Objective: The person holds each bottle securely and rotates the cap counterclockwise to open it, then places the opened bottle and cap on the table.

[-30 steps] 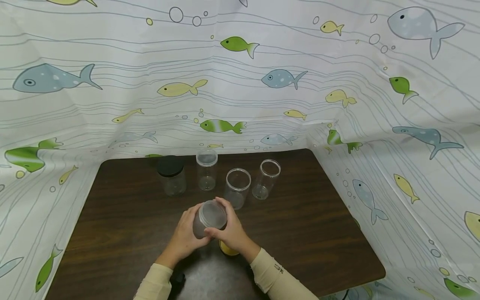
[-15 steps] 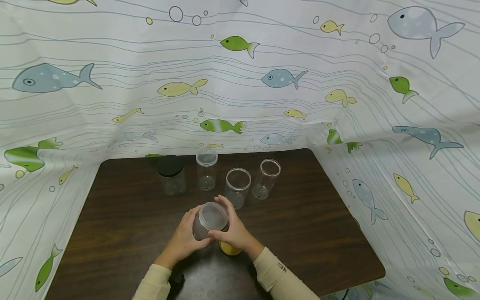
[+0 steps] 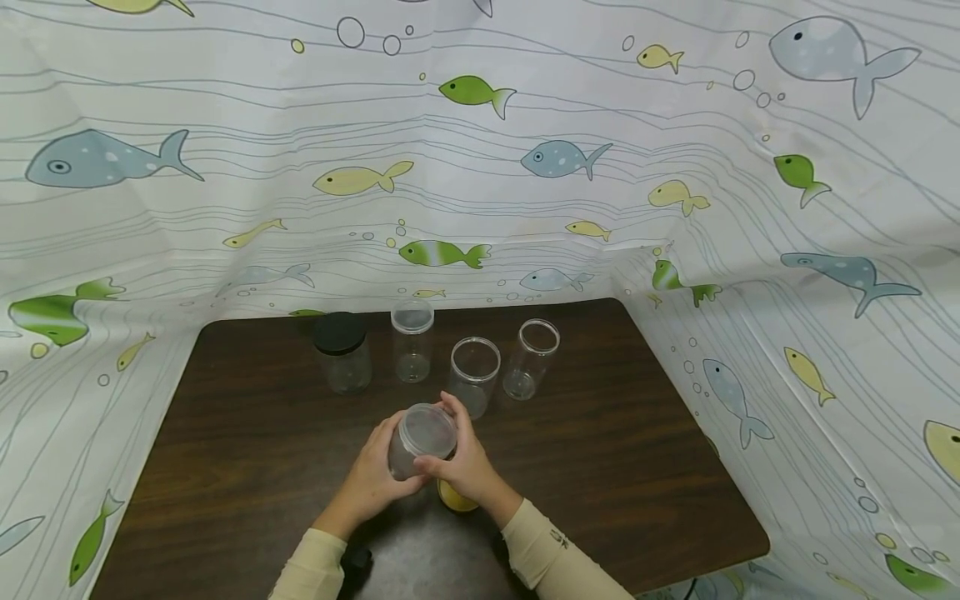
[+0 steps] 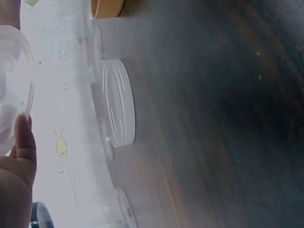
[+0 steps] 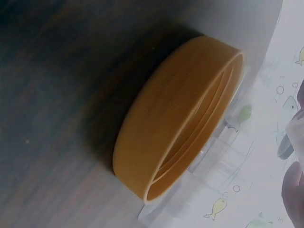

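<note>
Both hands hold a clear jar over the near middle of the table, its round frosted top tilted toward the head camera. My left hand grips its left side. My right hand curls round the right side, thumb across the near rim and fingers at the far edge. Below the right hand lies a yellow lid, partly hidden in the head view; the right wrist view shows the threads inside that lid. A clear ridged lid lies on the table in the left wrist view.
Farther back stand a jar with a black lid, a tall jar with a translucent lid and two uncovered jars, one wide and one narrow. A fish-print curtain borders the dark wooden table.
The right hand and its thumb shift slightly right and down, then back left against the jar. The left hand keeps its grip, and the jar stays almost in place.
</note>
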`<state>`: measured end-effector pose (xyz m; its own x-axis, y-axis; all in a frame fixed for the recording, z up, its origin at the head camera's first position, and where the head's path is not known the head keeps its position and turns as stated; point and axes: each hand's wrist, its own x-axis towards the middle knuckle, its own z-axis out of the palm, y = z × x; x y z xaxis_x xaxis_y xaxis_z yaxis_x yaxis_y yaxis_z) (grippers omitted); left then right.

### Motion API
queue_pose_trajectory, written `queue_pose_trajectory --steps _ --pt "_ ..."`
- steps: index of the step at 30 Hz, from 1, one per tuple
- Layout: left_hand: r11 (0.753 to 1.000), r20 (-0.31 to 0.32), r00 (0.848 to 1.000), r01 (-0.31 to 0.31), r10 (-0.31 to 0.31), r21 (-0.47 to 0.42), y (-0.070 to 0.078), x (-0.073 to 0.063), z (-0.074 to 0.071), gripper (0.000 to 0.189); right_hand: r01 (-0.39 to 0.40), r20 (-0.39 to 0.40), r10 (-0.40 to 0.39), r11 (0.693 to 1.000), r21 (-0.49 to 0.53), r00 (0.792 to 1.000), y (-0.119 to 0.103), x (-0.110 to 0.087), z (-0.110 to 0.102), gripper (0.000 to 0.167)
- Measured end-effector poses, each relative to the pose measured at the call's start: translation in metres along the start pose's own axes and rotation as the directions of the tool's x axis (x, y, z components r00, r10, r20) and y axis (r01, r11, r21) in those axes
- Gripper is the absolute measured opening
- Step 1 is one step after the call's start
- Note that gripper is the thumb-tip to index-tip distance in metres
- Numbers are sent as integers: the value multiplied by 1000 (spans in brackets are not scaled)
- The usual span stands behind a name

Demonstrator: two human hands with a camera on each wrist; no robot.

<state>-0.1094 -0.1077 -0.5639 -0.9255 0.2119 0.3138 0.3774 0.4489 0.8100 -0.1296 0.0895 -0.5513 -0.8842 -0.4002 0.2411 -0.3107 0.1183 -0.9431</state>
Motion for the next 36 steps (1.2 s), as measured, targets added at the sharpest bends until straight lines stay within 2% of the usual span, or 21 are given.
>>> queue_pose_trajectory --steps 4,8,11,14,18,22,26,29,34,36 --pt "999 5 1000 12 -12 -45 1 -1 -1 98 11 24 -13 997 75 1000 -2 0 -2 105" --pt "994 36 999 37 -33 -107 1 -1 -3 98 31 99 -51 980 195 994 0 3 -8 106" --pt "988 83 996 55 -43 -148 1 -2 -5 97 8 183 -62 959 284 981 3 5 -14 105" --pt "981 137 989 76 -52 -177 1 -3 -6 97 -47 265 -50 936 348 963 4 7 -20 105" --pt "975 169 984 84 -49 -206 1 -3 -6 95 -65 316 -65 921 383 947 7 8 -23 105" --pt "975 127 990 85 -59 -207 0 -2 -5 94 -96 293 -28 911 401 956 6 5 -18 110" --pt "980 65 994 99 -90 -170 -1 -2 -5 94 -148 224 73 929 340 972 -2 0 -7 119" --pt "984 43 994 106 -101 -141 -1 -2 -4 94 -175 163 130 936 306 978 -9 -3 2 121" --pt "991 37 997 73 -70 -108 0 -3 -3 94 -162 69 147 929 332 987 -12 -3 10 109" --pt "993 39 998 55 -51 -102 1 -3 -3 93 -153 57 142 930 334 988 -11 -3 10 103"
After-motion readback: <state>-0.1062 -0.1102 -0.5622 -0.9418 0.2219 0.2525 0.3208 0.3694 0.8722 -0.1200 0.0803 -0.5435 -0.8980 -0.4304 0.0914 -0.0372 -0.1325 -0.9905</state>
